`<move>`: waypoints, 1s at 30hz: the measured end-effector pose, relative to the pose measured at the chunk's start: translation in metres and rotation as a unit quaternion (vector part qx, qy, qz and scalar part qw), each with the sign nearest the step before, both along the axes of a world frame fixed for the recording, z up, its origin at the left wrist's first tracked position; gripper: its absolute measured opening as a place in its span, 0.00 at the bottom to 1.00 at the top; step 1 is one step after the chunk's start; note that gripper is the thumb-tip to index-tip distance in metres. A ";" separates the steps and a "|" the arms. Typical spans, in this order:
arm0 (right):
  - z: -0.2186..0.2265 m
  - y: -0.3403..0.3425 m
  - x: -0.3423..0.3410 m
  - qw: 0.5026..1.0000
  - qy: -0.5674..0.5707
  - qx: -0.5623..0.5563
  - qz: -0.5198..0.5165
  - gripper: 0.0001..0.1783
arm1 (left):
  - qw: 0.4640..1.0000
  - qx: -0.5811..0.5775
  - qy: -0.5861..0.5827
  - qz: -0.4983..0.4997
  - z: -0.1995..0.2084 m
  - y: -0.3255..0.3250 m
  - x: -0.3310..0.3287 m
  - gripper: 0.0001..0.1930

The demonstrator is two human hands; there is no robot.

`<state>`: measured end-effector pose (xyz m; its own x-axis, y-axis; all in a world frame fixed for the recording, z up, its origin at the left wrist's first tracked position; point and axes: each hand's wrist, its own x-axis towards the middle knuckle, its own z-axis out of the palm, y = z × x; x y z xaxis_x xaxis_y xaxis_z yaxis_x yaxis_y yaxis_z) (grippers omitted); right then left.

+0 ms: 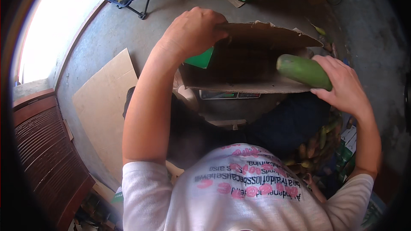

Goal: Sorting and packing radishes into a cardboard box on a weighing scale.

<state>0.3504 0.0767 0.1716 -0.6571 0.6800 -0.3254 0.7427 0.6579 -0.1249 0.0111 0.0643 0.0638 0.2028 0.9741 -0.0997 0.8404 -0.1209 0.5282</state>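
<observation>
L hand (pixel 201 25), abt 12 o'clock, grips the box (pixel 269 34) by its upper edge; R hand (pixel 344 81), nr 3, is wrapped round the green fruit (pixel 299 69), abt 2 o'clock at the box mouth. Best: steady box w/ L, keep R grip snug, ease fruit in. Fruit looks long, plump, smooth, blunt-ended.

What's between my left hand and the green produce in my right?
In the head view, the open cardboard box lies between your left hand, which grips its edge, and the green produce in your right hand.
</observation>
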 end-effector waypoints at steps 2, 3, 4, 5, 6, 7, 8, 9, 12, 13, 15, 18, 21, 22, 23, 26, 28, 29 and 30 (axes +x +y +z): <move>-0.043 0.016 -0.058 0.993 -0.077 -0.050 0.076 0.31 | 1.000 -0.004 0.012 0.009 -0.004 -0.005 -0.007 0.13; -0.068 0.022 -0.085 0.982 -0.144 -0.083 0.092 0.32 | 0.999 -0.007 0.035 -0.002 -0.006 -0.005 -0.009 0.12; -0.099 0.029 -0.101 0.973 -0.170 -0.103 0.113 0.33 | 0.998 -0.007 0.056 -0.014 -0.008 -0.002 -0.010 0.11; -0.130 0.037 -0.123 0.953 -0.231 -0.162 0.108 0.35 | 0.998 0.008 0.065 -0.015 -0.015 -0.003 -0.010 0.10; -0.161 0.045 -0.136 0.945 -0.238 -0.193 0.117 0.36 | 0.998 0.005 0.063 -0.011 -0.017 -0.002 -0.011 0.10; -0.195 0.049 -0.147 0.935 -0.242 -0.224 0.129 0.37 | 0.998 0.011 0.055 -0.011 -0.019 -0.003 -0.013 0.09; -0.243 0.053 -0.146 0.934 -0.243 -0.226 0.133 0.37 | 0.999 0.018 0.044 -0.014 -0.022 -0.002 -0.014 0.09; -0.292 0.060 -0.134 0.944 -0.180 -0.209 0.178 0.36 | 0.999 0.023 0.035 -0.025 -0.022 0.002 -0.013 0.08; -0.331 0.058 -0.141 0.941 -0.108 -0.212 0.243 0.36 | 0.999 0.022 0.022 -0.007 -0.024 -0.006 -0.022 0.08; -0.334 0.057 -0.143 0.940 -0.107 -0.220 0.237 0.35 | 0.999 0.021 0.023 -0.016 -0.019 -0.008 -0.025 0.08; -0.336 0.056 -0.143 0.941 -0.105 -0.232 0.223 0.35 | 0.999 0.026 0.023 -0.027 -0.018 -0.008 -0.029 0.08; -0.339 0.051 -0.148 0.943 -0.098 -0.244 0.203 0.34 | 0.998 0.050 0.017 -0.031 -0.019 -0.008 -0.032 0.08; -0.340 0.045 -0.156 0.945 -0.087 -0.254 0.189 0.32 | 0.998 0.047 0.009 -0.029 -0.015 -0.010 -0.033 0.08; -0.340 0.043 -0.159 0.946 -0.083 -0.256 0.183 0.32 | 0.998 0.048 0.016 -0.024 -0.014 -0.011 -0.034 0.08; -0.341 0.041 -0.163 0.946 -0.078 -0.259 0.177 0.32 | 0.998 0.046 0.008 -0.029 -0.013 -0.012 -0.035 0.08; -0.341 0.036 -0.167 0.949 -0.072 -0.268 0.151 0.31 | 0.999 0.032 0.001 -0.032 -0.012 -0.014 -0.033 0.07; -0.339 0.037 -0.168 0.951 -0.068 -0.273 0.127 0.30 | 0.999 0.042 -0.017 -0.020 -0.012 -0.012 -0.032 0.08; -0.336 0.039 -0.164 0.952 -0.066 -0.276 0.112 0.29 | 0.999 0.047 -0.015 -0.023 -0.010 -0.010 -0.030 0.08; -0.328 0.040 -0.162 0.952 -0.063 -0.275 0.116 0.29 | 0.999 0.043 -0.016 -0.025 -0.010 -0.010 -0.030 0.08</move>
